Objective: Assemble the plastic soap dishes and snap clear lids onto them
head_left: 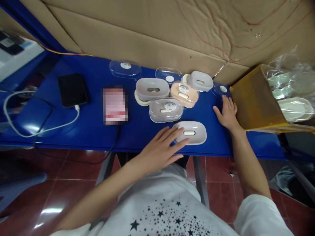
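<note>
Left hand (pixel 159 150), fingers spread, rests on a grey soap dish (pixel 190 132) at its 3 o'clock; right hand (pixel 227 114), also spread, lies on the blue table (pixel 137 137), a clear lid (pixel 222 89) just beside at 12 o'clock.

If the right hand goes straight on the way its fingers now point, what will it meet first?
The right hand would probably meet the small clear plastic lid with a round white label; depth is unclear here.

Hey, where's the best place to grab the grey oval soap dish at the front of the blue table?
Grip the grey oval soap dish by its long front and back edges, coming from above: it lies flat, and the narrow width likely suits a pinch. Your left hand already touches its left end.
</note>
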`<state>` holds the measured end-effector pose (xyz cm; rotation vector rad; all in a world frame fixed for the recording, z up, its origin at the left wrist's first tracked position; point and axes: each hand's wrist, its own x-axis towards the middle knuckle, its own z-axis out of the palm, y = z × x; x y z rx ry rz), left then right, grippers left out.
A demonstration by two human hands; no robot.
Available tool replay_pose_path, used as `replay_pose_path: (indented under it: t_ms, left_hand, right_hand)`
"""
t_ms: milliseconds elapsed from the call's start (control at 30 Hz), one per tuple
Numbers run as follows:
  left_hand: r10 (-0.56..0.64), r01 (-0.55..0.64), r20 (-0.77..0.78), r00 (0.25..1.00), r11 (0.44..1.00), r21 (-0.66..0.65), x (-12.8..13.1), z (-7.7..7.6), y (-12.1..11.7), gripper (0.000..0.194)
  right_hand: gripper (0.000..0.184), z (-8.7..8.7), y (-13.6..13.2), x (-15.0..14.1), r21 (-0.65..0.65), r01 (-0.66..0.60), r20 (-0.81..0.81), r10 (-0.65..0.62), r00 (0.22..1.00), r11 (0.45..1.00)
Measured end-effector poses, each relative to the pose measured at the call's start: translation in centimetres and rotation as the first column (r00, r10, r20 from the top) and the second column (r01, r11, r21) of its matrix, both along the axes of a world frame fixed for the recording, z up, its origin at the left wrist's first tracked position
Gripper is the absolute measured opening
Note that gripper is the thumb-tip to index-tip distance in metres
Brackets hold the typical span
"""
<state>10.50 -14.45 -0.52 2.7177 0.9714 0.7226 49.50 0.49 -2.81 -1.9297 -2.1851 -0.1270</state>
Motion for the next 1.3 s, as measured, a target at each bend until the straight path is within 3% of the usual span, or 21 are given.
replay_pose_path:
  t_ms: [100, 200, 333, 433, 500, 600, 767, 833, 933, 1133, 1300]
  left_hand:
    - [-0.009, 0.009, -0.001, 1.000, 0.999, -0.044, 0.8, -1.0, -1.3, 0.043]
    - [0.017, -0.014, 0.061, 0.998, 0.998, -0.055, -0.4, -1.6, -1.2, 0.029]
    - [0.057, -0.044, 0.183, 0.982, 0.996, -0.075, -2.4, -1.9, -1.0, 0.012]
    - [0.124, -0.079, 0.272, 0.954, 0.982, -0.171, -3.1, -2.2, -1.2, 0.013]
    - [0.187, -0.102, 0.315, 0.930, 0.959, -0.266, -3.2, -2.4, -1.3, 0.020]
    - [0.253, -0.111, 0.320, 0.913, 0.909, -0.402, -3.0, -2.5, -1.2, 0.049]
    - [0.255, -0.073, 0.328, 0.910, 0.875, -0.478, -2.9, -2.6, -0.8, 0.087]
    - [0.249, -0.060, 0.343, 0.906, 0.877, -0.478, -2.9, -2.7, -0.7, 0.091]
    - [0.242, -0.049, 0.346, 0.906, 0.874, -0.484, -3.0, -2.8, -0.6, 0.091]
    - [0.236, -0.035, 0.354, 0.905, 0.870, -0.492, -3.2, -2.8, -0.3, 0.097]
    - [0.209, -0.025, 0.375, 0.903, 0.897, -0.441, -3.3, -2.4, -0.7, 0.082]
  right_hand:
    - [0.072, 0.3, -2.2, -0.7, 0.091, -0.049, -0.006, 0.050, 0.999, 0.995]
    - [0.072, 0.6, -4.8, -1.4, 0.157, -0.071, -0.030, 0.076, 0.997, 0.985]
    - [0.078, 0.5, -5.5, -1.3, 0.088, -0.011, -0.167, 0.025, 0.986, 0.996]
    - [0.067, 0.8, -6.1, -1.9, 0.101, -0.072, -0.282, 0.098, 0.954, 0.992]
    - [0.058, 1.3, -7.6, -3.1, 0.116, -0.138, -0.342, 0.170, 0.924, 0.984]
    - [0.057, 2.1, -11.3, -5.8, 0.092, -0.295, -0.449, 0.304, 0.840, 0.951]
    - [0.076, 3.0, -15.9, -10.2, 0.006, -0.595, -0.422, 0.541, 0.727, 0.804]
    - [0.079, 3.2, -16.2, -11.4, -0.015, -0.651, -0.367, 0.602, 0.709, 0.759]
    - [0.081, 3.4, -15.7, -12.4, -0.026, -0.674, -0.307, 0.636, 0.708, 0.738]
    - [0.083, 2.5, -14.9, -13.3, 0.050, -0.671, -0.283, 0.655, 0.701, 0.740]
    - [0.081, 1.9, -15.1, -12.0, 0.065, -0.645, -0.284, 0.634, 0.719, 0.761]
